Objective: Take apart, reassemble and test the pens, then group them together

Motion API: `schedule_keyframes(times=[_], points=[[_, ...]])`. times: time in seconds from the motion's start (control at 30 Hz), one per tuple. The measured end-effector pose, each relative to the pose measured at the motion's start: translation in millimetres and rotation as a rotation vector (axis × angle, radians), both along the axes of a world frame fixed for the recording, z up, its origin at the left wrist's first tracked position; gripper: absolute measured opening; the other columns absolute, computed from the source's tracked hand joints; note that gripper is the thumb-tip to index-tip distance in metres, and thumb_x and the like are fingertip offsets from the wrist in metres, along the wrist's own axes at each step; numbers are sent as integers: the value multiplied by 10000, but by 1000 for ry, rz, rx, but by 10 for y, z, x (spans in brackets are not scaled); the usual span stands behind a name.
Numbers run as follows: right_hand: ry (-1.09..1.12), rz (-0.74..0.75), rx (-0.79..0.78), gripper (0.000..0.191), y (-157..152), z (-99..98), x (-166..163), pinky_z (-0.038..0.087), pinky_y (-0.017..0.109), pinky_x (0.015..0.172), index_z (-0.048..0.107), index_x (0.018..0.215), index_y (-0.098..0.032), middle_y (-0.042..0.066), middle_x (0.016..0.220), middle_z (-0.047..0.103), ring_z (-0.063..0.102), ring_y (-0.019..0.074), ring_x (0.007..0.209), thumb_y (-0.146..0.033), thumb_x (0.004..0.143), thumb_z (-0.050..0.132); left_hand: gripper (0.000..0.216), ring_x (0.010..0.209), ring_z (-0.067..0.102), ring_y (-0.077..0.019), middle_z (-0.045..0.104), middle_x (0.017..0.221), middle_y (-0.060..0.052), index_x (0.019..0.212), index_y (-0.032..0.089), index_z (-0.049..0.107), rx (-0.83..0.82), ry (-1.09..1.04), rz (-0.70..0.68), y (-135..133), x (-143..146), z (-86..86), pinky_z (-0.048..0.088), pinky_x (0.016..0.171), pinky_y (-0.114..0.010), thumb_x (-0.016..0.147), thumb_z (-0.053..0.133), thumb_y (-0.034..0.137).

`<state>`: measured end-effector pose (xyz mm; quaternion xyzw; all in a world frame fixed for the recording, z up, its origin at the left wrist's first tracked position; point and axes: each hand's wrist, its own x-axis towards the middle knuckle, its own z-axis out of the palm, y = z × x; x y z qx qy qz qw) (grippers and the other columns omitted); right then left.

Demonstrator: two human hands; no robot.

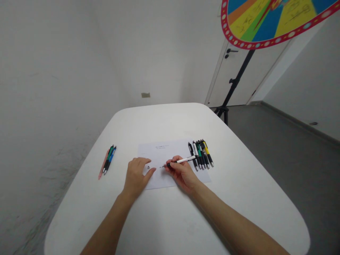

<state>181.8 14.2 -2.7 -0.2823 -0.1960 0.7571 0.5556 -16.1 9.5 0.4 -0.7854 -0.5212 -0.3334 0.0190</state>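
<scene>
My right hand [183, 173] grips a white and black pen [183, 160], held slanted with its thin point toward the left, over a sheet of paper [170, 180]. My left hand [136, 173] rests at the sheet's left side, thumb and fingers apart. Between that thumb and forefinger, touching neither, is a small silvery piece [148, 167] that looks like a pen's tip cone. Lines of handwriting run across the top of the paper. Several pens [202, 156] in black, white, green and yellow lie side by side at the sheet's right edge, partly on it.
On the left of the white table [164, 124] lie a green pen [108, 158], a blue pen [111, 156] and a pinkish strip-like item [103, 166]. A colourful prize wheel [265, 21] on a black stand [236, 81] is behind the table, at the right. Walls adjoin the left and far sides.
</scene>
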Motion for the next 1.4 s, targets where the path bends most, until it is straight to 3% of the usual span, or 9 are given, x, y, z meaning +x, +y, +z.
schedule_keyframes(times=[0.23,0.67,1.0,1.1,1.4], points=[[-2,51,19,298,-33,27,-13,566,258,747,600,740,-204,-21,761,720,688,121,740,-157,611,864,137,851,600,-201,678,833,-50,937,226,715,12,-210,-185,-24,60,17,501,781,-352,888,635,326],[-28,61,37,311,-37,-6,-32,562,270,751,607,752,-202,-12,776,731,686,122,720,-184,602,879,167,784,596,-189,687,758,-49,806,214,714,-11,-245,-184,-42,99,72,484,748,-358,897,594,287],[-36,-55,5,325,7,-14,-8,556,265,749,594,734,-212,-20,756,725,693,135,756,-184,582,880,128,786,586,-186,676,764,-44,792,199,668,66,-217,-168,-67,47,105,471,741,-331,890,589,221],[-23,-98,-13,338,23,-23,1,556,252,761,594,735,-218,-28,752,727,692,123,745,-187,566,885,120,784,577,-188,674,768,-44,796,193,655,118,-126,-123,-55,5,99,454,748,-336,892,582,200],[-15,-108,-19,330,30,-37,-4,569,257,738,604,722,-220,-31,742,727,693,127,734,-176,555,885,156,777,532,-230,651,744,-52,743,192,646,177,448,-13,-87,73,66,356,712,-378,881,578,163]])
